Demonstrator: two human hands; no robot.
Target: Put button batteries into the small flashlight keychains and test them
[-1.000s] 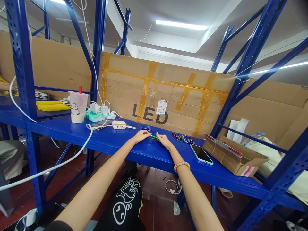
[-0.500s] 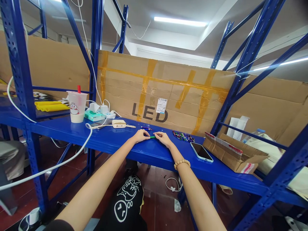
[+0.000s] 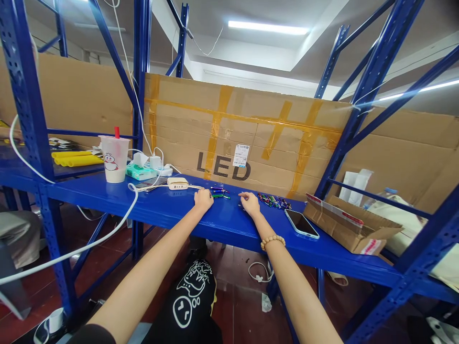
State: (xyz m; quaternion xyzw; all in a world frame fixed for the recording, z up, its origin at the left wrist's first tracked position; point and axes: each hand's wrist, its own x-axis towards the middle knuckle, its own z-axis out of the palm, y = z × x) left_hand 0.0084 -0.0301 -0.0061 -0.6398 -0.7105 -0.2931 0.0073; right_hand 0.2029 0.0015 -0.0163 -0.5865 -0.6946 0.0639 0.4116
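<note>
My left hand (image 3: 204, 199) rests on the blue tabletop with its fingers curled in; whether anything is inside them is hidden. Just to its right lies a small group of blue sticks (image 3: 218, 189) and a slim green stick (image 3: 221, 196), shiny and too small to name surely. My right hand (image 3: 250, 203) hovers at or just above the table, index finger stretched to the left and fingers apart, with nothing visible in them. Past it to the right is a heap of shiny multicoloured small sticks (image 3: 274, 201).
A phone (image 3: 301, 223) and an open cardboard box (image 3: 346, 224) occupy the right side. On the left stand a cup (image 3: 114, 160), a tissue pack (image 3: 140, 172) and a beige power strip (image 3: 178, 183). A white cable (image 3: 89, 258) crosses the front left; a large cardboard sheet (image 3: 179, 129) backs the table.
My hands have moved apart, the left one leftward, the right slightly rightward. The green stick that was between them now lies on the table by the blue sticks.
</note>
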